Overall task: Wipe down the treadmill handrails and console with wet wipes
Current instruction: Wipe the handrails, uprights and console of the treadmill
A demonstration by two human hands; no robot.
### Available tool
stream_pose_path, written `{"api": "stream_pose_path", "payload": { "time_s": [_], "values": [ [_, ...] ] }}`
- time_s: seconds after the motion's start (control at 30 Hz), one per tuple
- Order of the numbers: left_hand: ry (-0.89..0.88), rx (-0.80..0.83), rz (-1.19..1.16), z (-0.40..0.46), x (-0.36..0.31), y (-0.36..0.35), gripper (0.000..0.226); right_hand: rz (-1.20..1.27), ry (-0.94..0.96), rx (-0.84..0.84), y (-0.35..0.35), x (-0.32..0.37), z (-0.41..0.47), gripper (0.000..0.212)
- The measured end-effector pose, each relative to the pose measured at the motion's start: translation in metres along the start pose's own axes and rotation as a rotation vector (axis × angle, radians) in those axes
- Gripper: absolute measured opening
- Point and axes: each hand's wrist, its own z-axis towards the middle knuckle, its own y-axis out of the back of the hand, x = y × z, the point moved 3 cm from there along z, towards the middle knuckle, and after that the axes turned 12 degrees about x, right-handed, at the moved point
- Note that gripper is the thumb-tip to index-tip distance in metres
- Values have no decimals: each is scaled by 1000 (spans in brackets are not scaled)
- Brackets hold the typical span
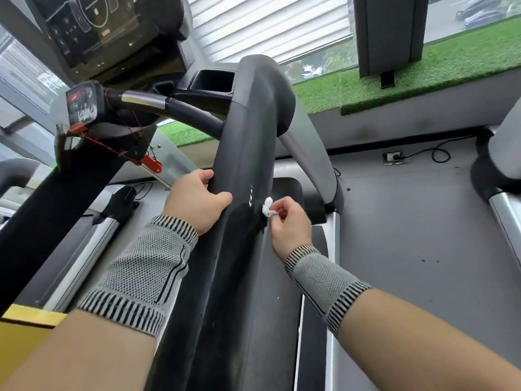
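Observation:
The treadmill's thick black right handrail (248,142) runs from the bottom centre up toward the console. My left hand (197,201) grips its left side, fingers curled over the edge. My right hand (290,221) pinches a small crumpled white wet wipe (267,208) against the rail's right side, where the surface looks wet and shiny. The console screen (93,29) is dark at the top left. Below it sits a small control pod (83,104) with a red safety clip (152,162) on a cord.
A curved grip bar (169,108) with a silver sensor band joins the rail by a cup holder (214,80). The black belt (287,193) lies below. A neighbouring treadmill (501,170) stands at the right. A floor socket with a cable (394,158) lies between. Artificial grass (423,77) lines the window.

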Motion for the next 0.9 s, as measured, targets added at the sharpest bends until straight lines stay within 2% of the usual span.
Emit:
{"api": "stream_pose_path", "payload": {
  "time_s": [0.17, 0.4, 0.5, 0.6, 0.67, 0.77, 0.9],
  "values": [
    [-7, 0, -30, 1, 1, 1, 61, 87, -8, 83, -18, -35, -61, 34],
    [1, 0, -25, 0, 0, 1, 61, 45, -66, 2, -9, -11, 20, 21],
    [11, 13, -24, -1, 0, 1, 61, 27, 51, -36, 3, 8, 17, 20],
    [12, 17, -27, -1, 0, 2, 60, 22, 300, -106, 8, 17, -27, 19],
    [15, 10, -20, 0, 0, 1, 60, 1, 438, -63, 1, 14, -52, 16],
    [19, 10, -20, -1, 0, 1, 60, 19, 518, -36, -5, 13, -58, 15],
    [16, 21, -34, 0, 1, 1, 60, -44, 526, -138, -5, 27, -29, 17]
  ]
}}
